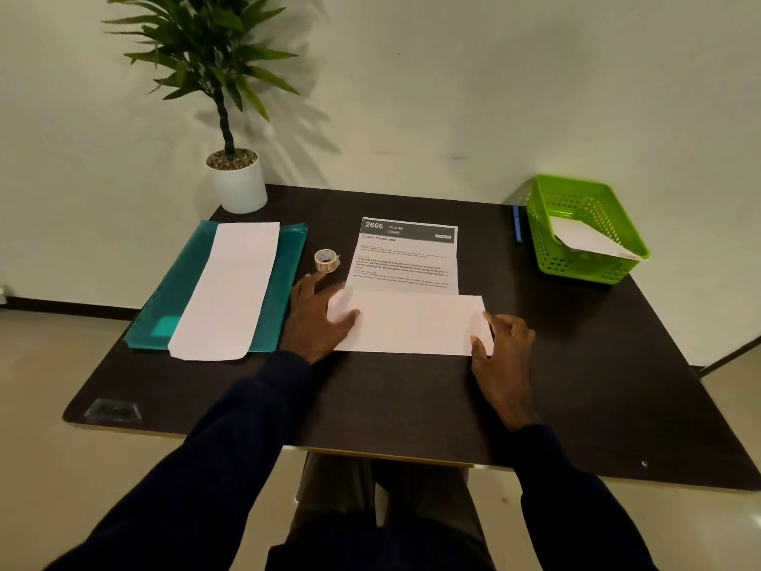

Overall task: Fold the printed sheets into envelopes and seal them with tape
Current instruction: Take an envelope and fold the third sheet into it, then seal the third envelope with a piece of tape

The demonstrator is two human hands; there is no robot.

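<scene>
A printed sheet (405, 261) lies in the middle of the dark table, its near third folded up over the text into a blank white flap (412, 323). My left hand (317, 319) presses flat on the flap's left end, thumb on the paper. My right hand (504, 348) holds the flap's right edge, fingers resting on the corner. A small roll of tape (326, 260) stands just left of the sheet, beyond my left hand. At the left, a stack of blank-side-up sheets (230, 290) rests on a teal folder (185, 290).
A green plastic basket (584, 230) at the far right holds a folded white paper. A blue pen (517, 224) lies beside it. A potted plant (236, 181) stands at the back left corner. The table edge (391, 455) runs close to my lap.
</scene>
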